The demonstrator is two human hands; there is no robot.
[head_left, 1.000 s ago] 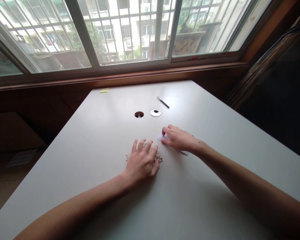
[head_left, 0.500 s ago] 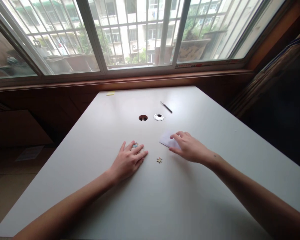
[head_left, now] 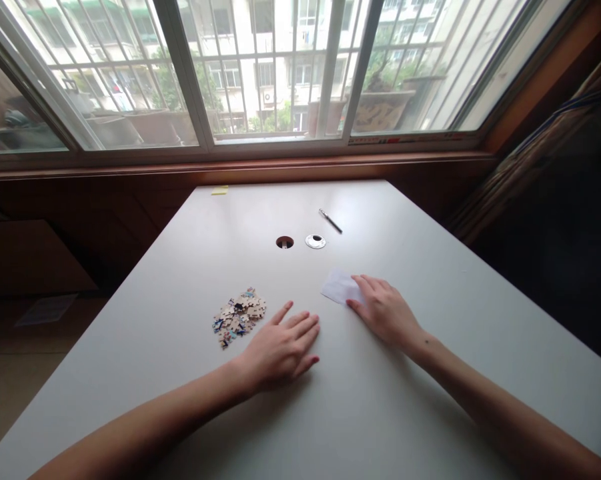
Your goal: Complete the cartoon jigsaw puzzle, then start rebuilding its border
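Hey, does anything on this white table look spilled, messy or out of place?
Mostly tidy. The puzzle pieces lie in a loose jumbled heap beside the left hand. The grommet cap sits out of its hole.

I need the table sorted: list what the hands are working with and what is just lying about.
In hand:
puzzle pieces, beside the left hand
white paper, under the right hand

Lying about:
pen
round cap
cable hole
yellow note

The right hand [head_left: 386, 312] covers the near part of the white paper [head_left: 339, 287]. Both forearms run off the bottom edge. The puzzle pieces [head_left: 239, 316], left of centre, are too small to make out their print, perhaps blue.
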